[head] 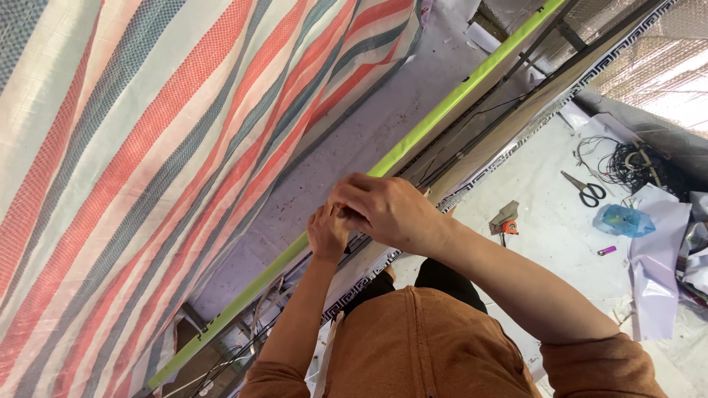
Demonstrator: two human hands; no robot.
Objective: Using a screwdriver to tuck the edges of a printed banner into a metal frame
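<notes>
My left hand [327,232] and my right hand [387,210] meet at the edge of a long frame, beside a lime-green strip [435,118] that runs diagonally through the view. The right hand's fingers are curled over the left hand's fingertips, pinching something small that the hands hide. Thin dark wires [450,158] run along the frame under the hands. A board edge with a black-and-white key-pattern border [472,184] lies just below them. My orange-brown sleeves and shirt fill the bottom.
A striped red, grey and white tarpaulin [147,162] covers the left half. On the white sheet at right lie scissors [586,190], a tangle of black cable [630,166], a blue plastic bag [623,220], a small orange-and-grey tool [505,221], a purple lighter [606,251] and white paper [656,265].
</notes>
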